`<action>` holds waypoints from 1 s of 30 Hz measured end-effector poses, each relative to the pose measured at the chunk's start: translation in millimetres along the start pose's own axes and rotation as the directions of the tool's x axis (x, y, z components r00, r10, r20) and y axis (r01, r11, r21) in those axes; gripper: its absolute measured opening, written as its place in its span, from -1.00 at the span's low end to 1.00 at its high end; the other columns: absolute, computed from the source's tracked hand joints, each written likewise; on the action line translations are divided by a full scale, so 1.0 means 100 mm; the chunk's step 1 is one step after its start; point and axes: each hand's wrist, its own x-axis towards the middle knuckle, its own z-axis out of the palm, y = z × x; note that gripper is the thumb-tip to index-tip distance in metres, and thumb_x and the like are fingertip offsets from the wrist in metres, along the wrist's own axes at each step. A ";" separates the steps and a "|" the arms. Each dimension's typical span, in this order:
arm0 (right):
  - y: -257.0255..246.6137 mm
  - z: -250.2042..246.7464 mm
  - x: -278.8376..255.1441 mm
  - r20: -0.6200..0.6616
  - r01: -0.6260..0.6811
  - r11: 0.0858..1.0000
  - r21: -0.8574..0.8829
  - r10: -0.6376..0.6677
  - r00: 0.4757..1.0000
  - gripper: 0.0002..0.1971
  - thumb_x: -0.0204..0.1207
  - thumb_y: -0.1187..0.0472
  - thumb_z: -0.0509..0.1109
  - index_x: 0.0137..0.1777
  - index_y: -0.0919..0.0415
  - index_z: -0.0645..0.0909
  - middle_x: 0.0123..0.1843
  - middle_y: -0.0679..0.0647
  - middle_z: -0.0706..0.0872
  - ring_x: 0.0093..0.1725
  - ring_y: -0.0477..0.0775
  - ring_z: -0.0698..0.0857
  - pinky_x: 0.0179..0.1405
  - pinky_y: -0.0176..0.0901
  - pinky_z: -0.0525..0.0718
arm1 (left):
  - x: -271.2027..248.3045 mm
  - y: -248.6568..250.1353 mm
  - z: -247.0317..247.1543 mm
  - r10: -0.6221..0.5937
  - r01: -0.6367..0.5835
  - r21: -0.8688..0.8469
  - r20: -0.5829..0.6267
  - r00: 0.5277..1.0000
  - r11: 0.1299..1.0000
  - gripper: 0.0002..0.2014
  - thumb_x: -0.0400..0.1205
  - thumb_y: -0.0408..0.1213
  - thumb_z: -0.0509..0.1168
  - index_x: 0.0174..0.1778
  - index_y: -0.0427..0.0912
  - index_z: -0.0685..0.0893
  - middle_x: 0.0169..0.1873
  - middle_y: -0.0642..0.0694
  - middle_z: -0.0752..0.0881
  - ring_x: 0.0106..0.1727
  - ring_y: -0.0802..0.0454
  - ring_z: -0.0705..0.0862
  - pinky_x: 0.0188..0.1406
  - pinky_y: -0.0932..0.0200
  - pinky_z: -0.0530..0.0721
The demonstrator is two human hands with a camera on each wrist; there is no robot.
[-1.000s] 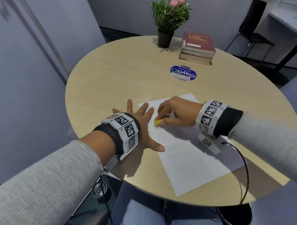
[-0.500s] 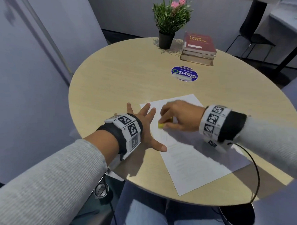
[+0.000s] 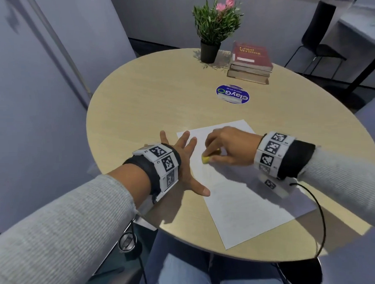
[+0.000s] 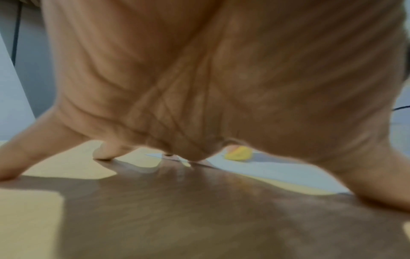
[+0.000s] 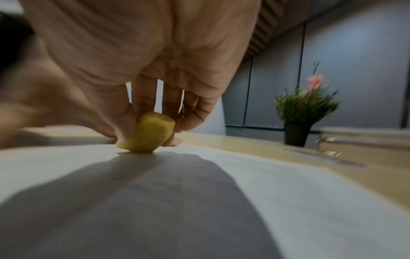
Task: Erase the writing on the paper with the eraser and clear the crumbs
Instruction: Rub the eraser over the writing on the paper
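Observation:
A white sheet of paper (image 3: pixel 243 195) lies on the round wooden table (image 3: pixel 151 105) in front of me. My right hand (image 3: pixel 225 148) pinches a small yellow eraser (image 3: pixel 206 159), whose lower end touches the paper near its upper left part. In the right wrist view the eraser (image 5: pixel 148 135) sits between thumb and fingers and presses on the sheet (image 5: pixel 266 192). My left hand (image 3: pixel 183 163) lies flat with fingers spread, holding down the paper's left edge. The left wrist view shows the spread palm (image 4: pixel 199 78) and the eraser (image 4: pixel 238 154) beyond it. Any writing is too faint to make out.
A potted plant (image 3: pixel 214 30) with pink flowers and a stack of books (image 3: pixel 250 62) stand at the table's far side. A round blue sticker (image 3: pixel 232 94) lies mid-table. A black chair (image 3: pixel 319 37) stands behind. A cable (image 3: pixel 318 213) hangs from my right wrist.
My right hand has shifted slightly back and forth with the eraser over the same upper-left patch of paper. The left hand stays spread on the paper's edge.

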 end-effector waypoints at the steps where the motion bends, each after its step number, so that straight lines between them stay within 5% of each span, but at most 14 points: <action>1: 0.07 -0.03 0.04 -0.038 -0.048 0.999 -0.019 0.047 0.998 -0.79 0.52 0.07 0.42 0.09 0.05 0.78 0.01 0.06 0.75 -0.05 0.06 0.69 -0.02 -0.05 0.64 | 0.02 -0.01 0.01 0.000 0.000 -0.015 0.001 1.000 1.000 0.35 0.33 0.52 0.34 0.70 0.00 -0.46 0.68 0.02 -0.47 0.64 -0.28 -0.51 0.52 -0.50 -0.34; 3: 0.06 -0.01 0.03 -0.053 -0.064 0.997 -0.050 0.061 0.997 -0.79 0.53 0.07 0.40 0.10 0.04 0.78 0.02 0.07 0.74 -0.02 0.06 0.67 -0.01 -0.07 0.62 | 0.05 -0.03 0.03 -0.005 0.005 -0.037 0.002 1.000 0.999 0.39 0.28 0.54 0.36 0.69 0.04 -0.47 0.68 0.04 -0.47 0.61 -0.37 -0.54 0.51 -0.55 -0.29; 7: -0.26 0.15 -0.18 0.054 0.149 0.989 0.016 -0.150 0.987 -0.81 0.50 0.11 0.40 0.05 0.03 0.79 -0.03 0.04 0.72 -0.16 -0.06 0.61 -0.13 -0.20 0.58 | 0.04 -0.01 0.02 -0.012 0.012 -0.016 0.011 1.000 1.000 0.39 0.30 0.54 0.35 0.69 -0.01 -0.47 0.67 0.01 -0.48 0.63 -0.33 -0.52 0.53 -0.50 -0.34; 12: 0.02 -0.04 0.02 -0.046 -0.042 0.999 -0.021 0.041 0.998 -0.81 0.50 0.10 0.44 0.05 0.05 0.79 -0.06 0.07 0.73 -0.12 -0.01 0.61 -0.03 0.04 0.65 | -0.04 0.03 0.00 -0.019 0.018 -0.011 -0.003 1.000 1.000 0.33 0.36 0.50 0.35 0.71 0.00 -0.44 0.69 0.02 -0.45 0.66 -0.25 -0.47 0.54 -0.47 -0.33; 17: -0.29 0.12 -0.16 0.060 0.143 0.990 0.007 -0.143 0.988 -0.82 0.46 0.13 0.43 0.01 0.04 0.80 -0.07 0.06 0.72 -0.12 -0.02 0.63 -0.11 -0.21 0.57 | -0.03 0.03 -0.01 -0.004 0.004 0.013 -0.010 1.000 1.000 0.32 0.39 0.48 0.34 0.71 -0.05 -0.43 0.69 0.00 -0.43 0.66 -0.19 -0.49 0.53 -0.47 -0.38; 22: -0.07 0.00 -0.01 -0.021 -0.007 1.000 0.004 0.007 1.000 -0.79 0.48 0.07 0.43 0.04 0.05 0.80 -0.06 0.06 0.73 -0.16 -0.07 0.57 -0.04 -0.01 0.65 | 0.02 0.01 0.02 0.000 0.000 0.012 -0.019 1.000 1.000 0.34 0.35 0.52 0.33 0.70 -0.04 -0.44 0.69 -0.02 -0.44 0.65 -0.18 -0.51 0.51 -0.45 -0.44; 27: -0.28 0.16 -0.21 0.028 0.140 0.989 0.043 -0.141 0.990 -0.80 0.47 0.09 0.40 0.03 0.05 0.80 -0.09 0.03 0.70 -0.21 -0.20 0.48 -0.14 -0.23 0.57 | 0.10 -0.02 0.06 0.010 -0.009 0.031 -0.038 0.999 0.999 0.38 0.30 0.56 0.32 0.72 -0.07 -0.42 0.69 -0.03 -0.43 0.66 -0.16 -0.51 0.48 -0.47 -0.49; 30: -0.17 0.09 -0.15 0.000 0.091 0.994 0.064 -0.092 0.996 -0.79 0.48 0.07 0.41 0.04 0.05 0.79 -0.08 0.05 0.71 -0.19 -0.15 0.52 -0.09 -0.16 0.59 | 0.11 -0.01 0.06 0.003 -0.001 0.035 -0.041 0.999 0.999 0.40 0.29 0.57 0.33 0.71 -0.08 -0.42 0.69 -0.06 -0.44 0.67 -0.14 -0.50 0.51 -0.51 -0.48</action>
